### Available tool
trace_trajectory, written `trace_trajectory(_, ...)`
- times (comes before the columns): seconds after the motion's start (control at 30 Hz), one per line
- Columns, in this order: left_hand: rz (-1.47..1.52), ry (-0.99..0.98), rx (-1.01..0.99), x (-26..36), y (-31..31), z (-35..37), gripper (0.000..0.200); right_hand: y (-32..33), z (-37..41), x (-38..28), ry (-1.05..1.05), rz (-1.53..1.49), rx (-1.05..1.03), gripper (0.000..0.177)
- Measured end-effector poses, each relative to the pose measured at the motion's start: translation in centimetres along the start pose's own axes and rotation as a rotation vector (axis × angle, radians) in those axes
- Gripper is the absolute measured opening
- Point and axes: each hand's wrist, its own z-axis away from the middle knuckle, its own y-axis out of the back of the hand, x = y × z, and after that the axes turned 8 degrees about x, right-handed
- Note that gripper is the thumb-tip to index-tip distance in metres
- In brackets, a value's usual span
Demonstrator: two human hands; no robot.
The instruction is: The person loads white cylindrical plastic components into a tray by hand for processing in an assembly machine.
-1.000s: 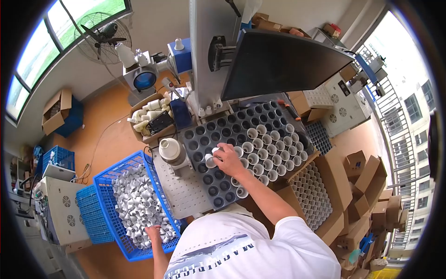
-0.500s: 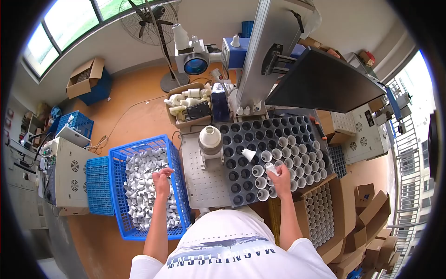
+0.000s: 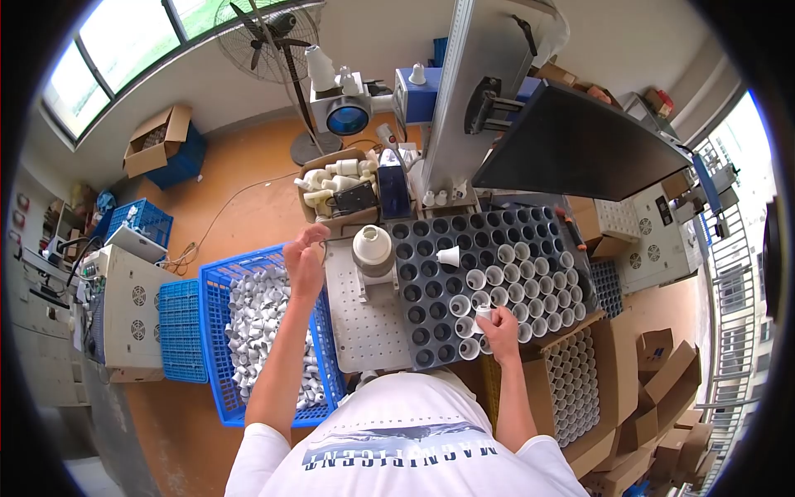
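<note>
1. The biggest container is the big blue plastic lattice crate [image 3: 209, 331] on the person's left. It's heaped with short white plastic pipe fittings [image 3: 248, 340], smooth little tubes all jumbled together.
2. The left hand [image 3: 305, 263] hangs over that crate's far inner corner, lifted clear of the heap. The fingers are loosely curled with the tips close together, and I can't tell if there's anything in them.
3. Straight in front is the dark grey moulded tray with rows of round sockets [image 3: 421, 319] (matte, a bit like an egg carton). The sockets on the right hold upright white plastic cups [image 3: 530, 277], open end up. The ones on the left are just dark holes.
4. The right hand [image 3: 501, 327] is at the tray's near edge with its fingers clamped round a small white plastic fitting [image 3: 483, 313], right over the near rows of sockets.
5. One white cone-shaped piece [image 3: 448, 256] lies tipped on its side further back on the tray.
6. Right of the tray, a brown cardboard box [image 3: 611, 352] holds a tight grid of pale round fittings standing on end [image 3: 571, 381].
7. Behind the tray, a smaller cardboard carton [image 3: 319, 219] holds chunky cream elbow pieces [image 3: 319, 178].
8. Between crate and tray is a flat perforated metal plate [image 3: 360, 319] with a squat beige round pot [image 3: 373, 247] on it.
</note>
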Motion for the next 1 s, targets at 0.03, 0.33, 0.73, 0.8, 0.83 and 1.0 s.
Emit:
trace_trajectory(0.03, -0.025, 0.02, -0.001, 0.9, -0.6, -0.4, 0.031, 0.1, 0.0, -0.1, -0.004, 0.004, -0.004, 0.042)
trace_trajectory(0.33, -0.205, 0.027, 0.005, 2.7, -3.0, -1.9, 0.039, 0.5, -1.1, 0.4, 0.014, -0.035, -0.047, 0.039)
trace_trajectory(0.73, -0.267, -0.027, -0.047, 4.4, -5.5, -2.4, 0.041, 0.0, -1.9, -1.6, 0.1, -0.04, -0.045, 0.03)
trace_trajectory(0.8, -0.224, -0.037, -0.07, 3.9, -5.7, -2.4, 0.042, -0.4, -2.1, -2.7, 0.094, -0.053, -0.06, 0.021)
trace_trajectory(0.83, -0.199, -0.042, -0.087, 3.5, -5.9, -2.4, 0.044, -1.0, -2.0, -4.0, 0.052, -0.07, -0.067, 0.017)
trace_trajectory(1.0, -0.263, -0.011, -0.127, 3.8, -8.8, -1.8, 0.033, -5.3, -3.1, -10.6, 0.166, -0.168, -0.134, 0.018)
